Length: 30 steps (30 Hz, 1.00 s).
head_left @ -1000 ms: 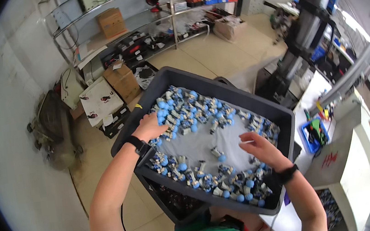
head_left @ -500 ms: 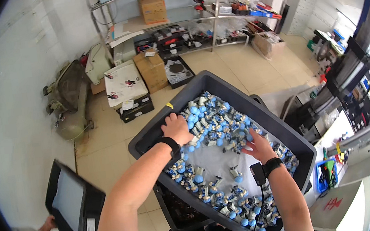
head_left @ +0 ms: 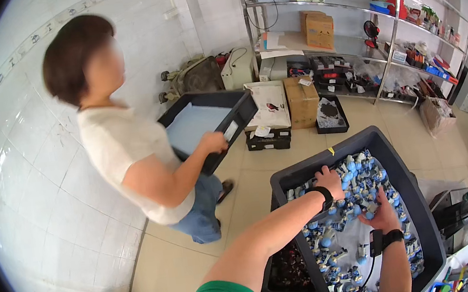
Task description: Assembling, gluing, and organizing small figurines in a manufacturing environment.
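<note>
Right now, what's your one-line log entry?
Left hand: on blue-headed figures | right hand: among figures | figures: in dark tub | co-worker: holding black tray

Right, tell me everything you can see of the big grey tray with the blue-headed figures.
The tray is dark grey, roughly rectangular, high-walled with rounded corners, and looks like plastic. A yellow mark sits on its far rim; its near end leaves the picture. It stands open side up; a pale lining shows between many small figures. The left hand and right hand reach inside.

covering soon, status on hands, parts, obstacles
Left hand, right hand among blue-topped pieces, grip unclear. Pieces loose in dark tray. Co-worker left, clear of tray.
</note>
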### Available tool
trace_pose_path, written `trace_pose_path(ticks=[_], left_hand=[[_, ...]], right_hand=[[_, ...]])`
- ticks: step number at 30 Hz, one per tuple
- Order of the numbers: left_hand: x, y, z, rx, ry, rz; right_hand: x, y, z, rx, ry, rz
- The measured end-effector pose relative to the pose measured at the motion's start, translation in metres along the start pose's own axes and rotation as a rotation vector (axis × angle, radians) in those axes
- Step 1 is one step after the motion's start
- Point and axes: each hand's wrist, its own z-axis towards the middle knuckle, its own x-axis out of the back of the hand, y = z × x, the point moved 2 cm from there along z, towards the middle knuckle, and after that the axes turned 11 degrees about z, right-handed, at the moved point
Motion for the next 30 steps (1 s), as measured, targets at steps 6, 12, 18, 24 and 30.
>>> trace_pose_path(ticks=[6, 12, 18, 24, 30], left_hand=[[0.0, 0.006, 0.003, -0.095, 0.027, -0.142], [-0.007, 0.004, 0.009, -0.093, 0.015, -0.102], [-0.001, 0.019, 0.014, 0.0, -0.264, -0.593], [-0.041, -0.012, 0.031, -0.015, -0.046, -0.638], [0.015, 0.011, 0.001, 0.072, -0.396, -0.855]], right_hand=[[-0.003, -0.005, -0.005, -0.033, -0.027, 0.031], [-0.01, -0.004, -0.002, -0.046, 0.013, 0.018], [-0.02, -0.004, -0.004, -0.031, 0.097, 0.006], [-0.037, 0.009, 0.013, -0.091, 0.073, 0.07], [-0.025, 0.009, 0.021, -0.029, -0.021, 0.188]])
